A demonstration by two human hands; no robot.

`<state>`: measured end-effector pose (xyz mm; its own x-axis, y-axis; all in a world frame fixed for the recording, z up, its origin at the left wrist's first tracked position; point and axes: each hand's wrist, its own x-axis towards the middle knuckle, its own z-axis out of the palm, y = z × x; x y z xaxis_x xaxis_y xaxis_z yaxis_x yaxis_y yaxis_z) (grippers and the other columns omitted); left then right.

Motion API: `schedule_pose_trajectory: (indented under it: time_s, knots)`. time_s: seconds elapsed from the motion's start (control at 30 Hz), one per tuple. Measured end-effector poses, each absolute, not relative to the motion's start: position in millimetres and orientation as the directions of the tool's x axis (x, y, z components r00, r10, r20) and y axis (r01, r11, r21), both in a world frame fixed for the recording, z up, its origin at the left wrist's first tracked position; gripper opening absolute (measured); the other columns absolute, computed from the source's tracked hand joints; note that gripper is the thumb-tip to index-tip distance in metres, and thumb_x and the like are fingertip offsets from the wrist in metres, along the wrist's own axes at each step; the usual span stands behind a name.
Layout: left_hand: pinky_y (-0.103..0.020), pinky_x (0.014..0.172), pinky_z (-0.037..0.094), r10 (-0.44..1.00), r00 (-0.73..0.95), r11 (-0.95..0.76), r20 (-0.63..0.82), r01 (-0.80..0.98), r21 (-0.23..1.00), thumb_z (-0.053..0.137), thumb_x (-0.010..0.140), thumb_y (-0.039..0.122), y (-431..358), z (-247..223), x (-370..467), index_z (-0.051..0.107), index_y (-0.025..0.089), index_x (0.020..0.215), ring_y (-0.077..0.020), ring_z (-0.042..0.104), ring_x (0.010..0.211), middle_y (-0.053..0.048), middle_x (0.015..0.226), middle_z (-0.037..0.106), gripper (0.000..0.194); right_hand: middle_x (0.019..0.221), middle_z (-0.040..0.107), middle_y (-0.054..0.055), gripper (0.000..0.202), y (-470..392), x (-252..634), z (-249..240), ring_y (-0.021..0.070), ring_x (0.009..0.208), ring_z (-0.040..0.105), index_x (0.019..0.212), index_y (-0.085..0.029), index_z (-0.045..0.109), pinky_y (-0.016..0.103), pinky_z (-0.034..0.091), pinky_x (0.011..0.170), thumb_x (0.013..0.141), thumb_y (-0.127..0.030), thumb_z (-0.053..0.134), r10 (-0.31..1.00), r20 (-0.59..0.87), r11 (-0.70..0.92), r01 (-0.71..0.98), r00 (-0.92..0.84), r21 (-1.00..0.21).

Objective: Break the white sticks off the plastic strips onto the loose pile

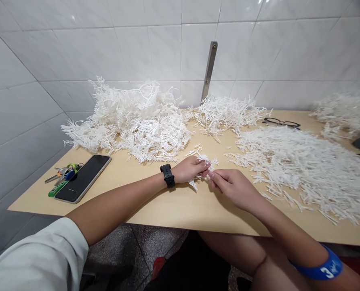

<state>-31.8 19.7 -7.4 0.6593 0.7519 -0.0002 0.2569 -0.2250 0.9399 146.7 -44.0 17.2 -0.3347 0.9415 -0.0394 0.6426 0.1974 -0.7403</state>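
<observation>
My left hand (192,168), with a black watch at the wrist, is closed on a small bunch of white branching strands (203,159). Some strands poke out above its fingers and others hang below, over the table. Close on its right, my right hand (232,186) pinches the same bunch between thumb and forefinger. The fingertips of both hands nearly meet. A few loose white pieces (195,150) lie on the tabletop just beyond them.
A tangled white heap (137,117) stands back left, a smaller one (228,111) back centre, and a wide spread (310,161) right. A phone (84,178) and keys (63,174) lie left on the wooden table (167,210). Glasses (281,122) rest behind; a metal bar (209,72) stands at the wall.
</observation>
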Motion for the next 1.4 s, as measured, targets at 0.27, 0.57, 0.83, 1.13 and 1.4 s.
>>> schedule_pose_trajectory:
  time_s: [0.27,0.57,0.83,1.13,1.4]
  knots:
    - [-0.022,0.055,0.037,0.802,0.598,-0.198,-0.017,0.293,0.935,0.046,0.088,0.042,14,-6,-29,0.053,0.014,0.061,-0.0096,0.045,0.054,0.000,0.057,0.052,0.039,0.051,0.054,0.000,0.043,-56,145,28,0.0148,0.049,0.045,0.056,-0.021,0.051,0.028,0.029,0.053,0.093,-0.042,0.042,0.929,-0.047,0.239,0.692,-0.368,-0.681]
    - [-0.023,0.055,0.031,0.804,0.593,-0.262,0.042,0.290,0.920,0.038,0.091,0.052,25,-8,-35,0.049,0.015,0.062,-0.0086,0.036,0.053,0.003,0.056,0.043,0.048,0.077,0.072,0.007,0.026,-33,181,27,0.0226,0.070,0.061,0.077,-0.021,0.069,0.030,0.036,0.062,0.086,-0.022,0.045,0.980,0.101,0.201,0.875,-0.174,-0.440]
    - [-0.023,0.054,0.029,0.758,0.652,-0.315,0.003,0.362,0.877,0.040,0.090,0.053,21,-3,-35,0.047,0.015,0.063,-0.0077,0.034,0.053,0.003,0.056,0.040,0.047,0.096,0.072,0.014,0.055,-16,201,17,0.0250,0.075,0.061,0.141,-0.014,0.048,0.032,0.036,0.062,0.086,-0.021,0.049,0.974,0.228,0.069,0.943,0.008,-0.326]
    - [-0.021,0.053,0.030,0.647,0.760,-0.265,-0.064,0.302,0.916,0.053,0.085,0.057,21,-6,-37,0.047,0.015,0.066,-0.0072,0.038,0.055,0.003,0.059,0.044,0.047,0.070,0.066,0.001,0.036,-29,162,22,0.0155,0.062,0.054,0.081,-0.020,0.067,0.026,0.035,0.058,0.092,-0.047,0.047,0.878,-0.007,0.357,0.665,-0.478,-0.656]
    - [-0.021,0.053,0.033,0.653,0.755,-0.187,-0.059,0.236,0.953,0.054,0.083,0.054,21,-1,-37,0.052,0.014,0.061,-0.0078,0.041,0.054,0.001,0.057,0.049,0.046,0.079,0.074,0.004,0.042,-47,150,18,0.0191,0.070,0.063,0.086,-0.022,0.073,0.028,0.033,0.061,0.099,-0.040,0.037,0.901,0.073,0.406,0.774,-0.427,-0.487]
